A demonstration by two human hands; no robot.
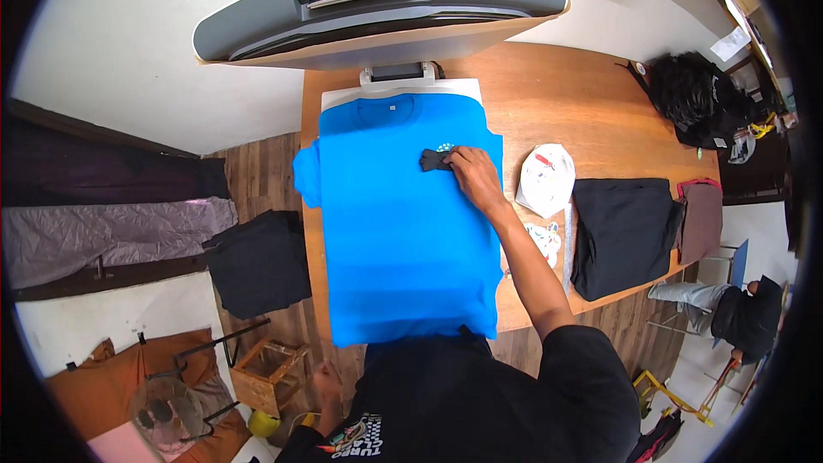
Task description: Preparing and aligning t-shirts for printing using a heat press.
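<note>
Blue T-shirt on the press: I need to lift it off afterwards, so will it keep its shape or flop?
Likely floppy: the blue T-shirt drapes over the platen's edges. Probably light, being thin cloth. It may slide easily when the right hand pushes.

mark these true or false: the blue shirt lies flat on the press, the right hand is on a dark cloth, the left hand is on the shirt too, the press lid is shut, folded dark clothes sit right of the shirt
1. The blue t-shirt lies flat on the heat press. True.
2. The right hand presses a small dark cloth on the shirt's chest. True.
3. The left hand is on the shirt too. False: it hangs low beside the body, off the table.
4. The press lid is shut. False: it is raised above the shirt.
5. A folded black garment lies right of the shirt. True.
</note>
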